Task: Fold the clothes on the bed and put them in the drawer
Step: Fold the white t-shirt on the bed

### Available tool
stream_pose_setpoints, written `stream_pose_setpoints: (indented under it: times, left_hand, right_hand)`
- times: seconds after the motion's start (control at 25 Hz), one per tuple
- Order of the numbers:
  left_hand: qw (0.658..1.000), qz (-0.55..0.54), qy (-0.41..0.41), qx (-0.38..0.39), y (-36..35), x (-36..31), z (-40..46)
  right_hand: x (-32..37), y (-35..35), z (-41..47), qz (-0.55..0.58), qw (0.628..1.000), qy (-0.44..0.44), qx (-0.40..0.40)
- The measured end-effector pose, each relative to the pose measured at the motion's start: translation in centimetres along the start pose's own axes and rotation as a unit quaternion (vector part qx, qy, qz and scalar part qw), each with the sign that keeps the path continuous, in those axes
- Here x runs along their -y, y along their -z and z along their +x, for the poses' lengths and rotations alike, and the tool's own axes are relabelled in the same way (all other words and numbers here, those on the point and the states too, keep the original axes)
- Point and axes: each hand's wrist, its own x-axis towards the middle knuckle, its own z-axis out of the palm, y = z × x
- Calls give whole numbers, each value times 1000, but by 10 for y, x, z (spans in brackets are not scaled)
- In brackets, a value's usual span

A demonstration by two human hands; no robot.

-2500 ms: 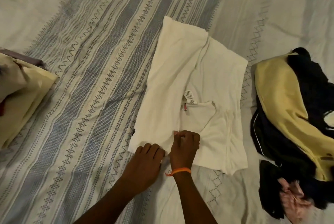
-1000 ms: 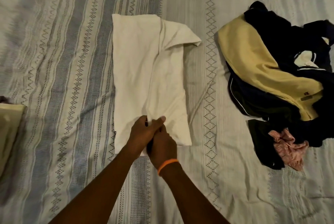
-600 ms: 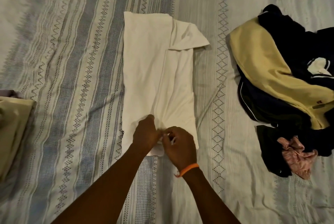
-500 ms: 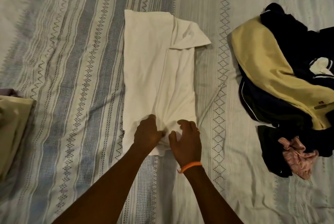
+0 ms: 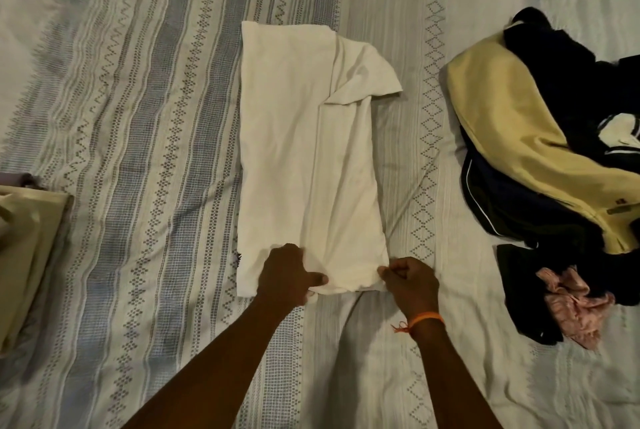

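I have the white T-shirt point(image 5: 308, 151) lying on the bed point(image 5: 145, 117) as a long strip stretching away from my hands, sides already folded in. My left hand point(image 5: 287, 276) grips its near edge with curled fingers, and my right hand point(image 5: 410, 285) pinches the near right corner. I judge the crosswise fold comes next: lift this edge evenly and carry it to the far end. The unfolded clothes pile point(image 5: 540, 158) waits beyond my right hand.

A bed point(image 5: 145, 138) with a striped, patterned cover carries a white shirt point(image 5: 304, 158) folded lengthwise at the middle, a heap of yellow, dark and pink clothes point(image 5: 540, 165) at the right, and folded cream cloth point(image 5: 27, 248) at the left edge.
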Motion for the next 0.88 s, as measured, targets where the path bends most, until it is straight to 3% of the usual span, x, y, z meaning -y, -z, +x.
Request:
stream_pose_setpoints:
  times: [0.04,0.12,0.2,0.28,0.32,0.48,0.6,0.8,0.88]
  left_hand:
    - [989,131,-28,-58,0,-3,-4]
    - [930,321,-94,-153,2,-11,-4]
    - [861,404,-220,-218,7,-21,4]
    - [811,426,-330,-227,16,-29,30]
    - [803,435,-353,-203,24,-38,45]
    - [800,488,-343,-69,42,-78,95]
    - [807,490,-318,-86,33,-80,109]
    - [814,504,-284,-41,28,-83,125]
    - [820,487,-297,-47,26,-81,130]
  right_hand:
    - [1,-2,1,-8,1000,-4,14]
    - [10,-5,4,-21,999,-9,31]
    - [24,-3,15,-18,1000,-7,17]
    - [48,3,32,5,1000,-2,-11]
    - [63,4,44,24,999,-2,-26]
    - [137,-6,123,126,992,-3,-19]
    - [203,-17,191,182,983,-27,14]
    - [281,-24,260,209,978,-26,3]
    - [322,-29,266,268,961,11,70]
